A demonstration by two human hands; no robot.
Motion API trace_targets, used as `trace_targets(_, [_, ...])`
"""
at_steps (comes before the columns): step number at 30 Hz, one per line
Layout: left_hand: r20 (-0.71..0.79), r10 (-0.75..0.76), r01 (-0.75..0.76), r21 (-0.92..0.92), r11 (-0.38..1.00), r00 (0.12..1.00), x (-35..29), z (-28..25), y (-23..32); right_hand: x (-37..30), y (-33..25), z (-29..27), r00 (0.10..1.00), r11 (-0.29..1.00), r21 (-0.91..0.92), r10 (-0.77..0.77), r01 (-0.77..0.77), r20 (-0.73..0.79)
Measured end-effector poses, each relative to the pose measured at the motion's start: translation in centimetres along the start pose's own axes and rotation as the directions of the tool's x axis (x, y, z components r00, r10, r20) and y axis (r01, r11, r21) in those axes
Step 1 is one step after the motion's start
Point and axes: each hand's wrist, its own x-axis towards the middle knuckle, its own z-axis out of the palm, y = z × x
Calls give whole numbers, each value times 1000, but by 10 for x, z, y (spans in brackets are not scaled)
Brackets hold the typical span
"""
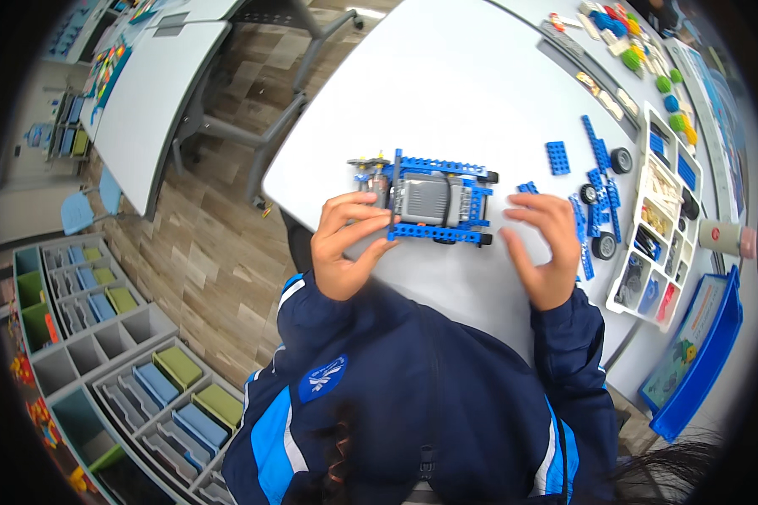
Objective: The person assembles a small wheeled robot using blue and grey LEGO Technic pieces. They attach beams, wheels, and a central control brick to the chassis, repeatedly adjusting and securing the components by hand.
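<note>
A toy vehicle frame of blue studded beams point(436, 231) lies on the white table in front of me. In its middle sits a grey battery box point(424, 200), and a grey motor with small gears point(377, 172) is at its left end. My left hand point(345, 231) grips the frame's near left corner, fingers on the beam and motor side, thumb below. To the right of the frame, my right hand point(547, 244) is apart from it, fingers spread and curved, with nothing in it. Part of the motor is hidden behind my left fingers.
Right of my right hand lie loose blue beams point(600, 189), a blue plate point(557, 158) and several black wheels point(604, 246). Beyond them stands a white sorting tray point(640, 244) of small parts, with a cup point(724, 238) and a blue bin lid point(699, 362) beside it.
</note>
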Motion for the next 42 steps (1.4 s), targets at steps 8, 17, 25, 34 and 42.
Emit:
trace_targets(8, [153, 27, -43, 101, 994, 988, 15, -16, 17, -38, 67, -48, 951, 844, -442, 247, -305, -185])
trace_targets(17, [323, 97, -169, 203, 965, 942, 71, -20, 40, -37, 81, -63, 955, 906, -317, 235, -282, -179])
trace_targets(25, [534, 54, -144, 129, 981, 844, 88, -4, 40, -14, 113, -71, 957, 823, -489, 260, -289, -127])
trace_targets(34, [473, 77, -119, 60, 991, 878, 81, -4, 34, 26, 133, -63, 960, 841, -464, 235, -279, -152])
trace_targets(42, [466, 46, -82, 56, 995, 884, 74, -14, 32, 35, 122, -52, 967, 855, -455, 194, -249, -164])
